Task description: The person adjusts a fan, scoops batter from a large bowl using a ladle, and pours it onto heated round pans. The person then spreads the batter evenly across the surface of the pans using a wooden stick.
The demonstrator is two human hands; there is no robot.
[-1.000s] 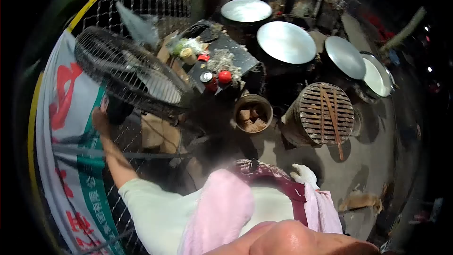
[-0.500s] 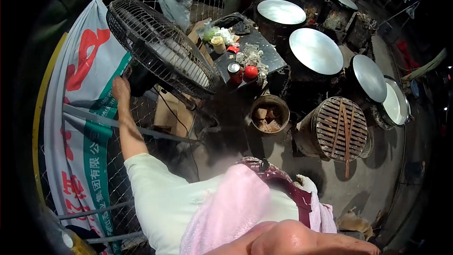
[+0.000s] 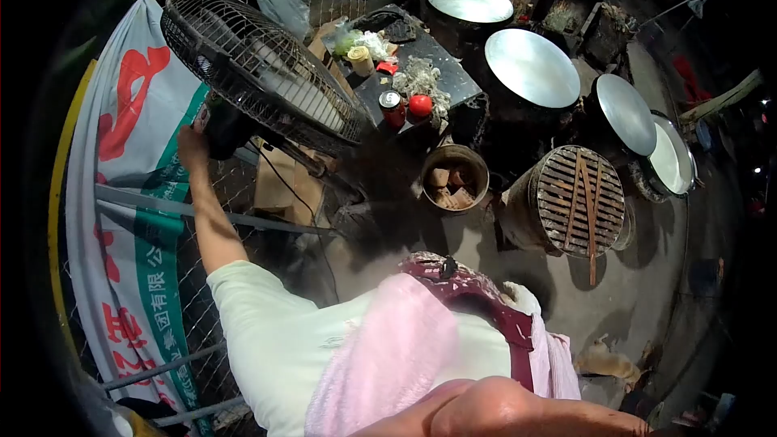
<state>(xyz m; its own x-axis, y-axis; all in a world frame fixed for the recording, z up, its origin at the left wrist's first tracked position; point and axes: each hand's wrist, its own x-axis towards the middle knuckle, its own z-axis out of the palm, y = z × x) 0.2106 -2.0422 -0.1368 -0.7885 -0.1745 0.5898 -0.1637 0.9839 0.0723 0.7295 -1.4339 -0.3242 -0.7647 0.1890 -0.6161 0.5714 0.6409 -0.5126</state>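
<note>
My left hand (image 3: 193,146) is at the back of the motor housing of a large black caged fan (image 3: 263,73), its fingers against the housing; what they hold, if anything, is hidden. A white and green banner (image 3: 121,186) with red characters hangs on the wire fence beside that hand. On my right side, only a bit of a whitish glove (image 3: 522,299) shows at the apron's edge, and the fingers cannot be made out. A pink towel (image 3: 396,348) hangs over my chest.
A dark table (image 3: 453,81) holds a can (image 3: 392,110), a red round object (image 3: 420,105) and plastic bags. Several large lidded pots (image 3: 532,69) stand beyond. Nearer are a bucket of blocks (image 3: 455,179), a grate-topped drum (image 3: 579,202) and a dog (image 3: 609,362).
The view has swung, shifting the fan and pots within it. My left hand stays at the fan's housing. The whitish glove on my right now shows less than a second ago.
</note>
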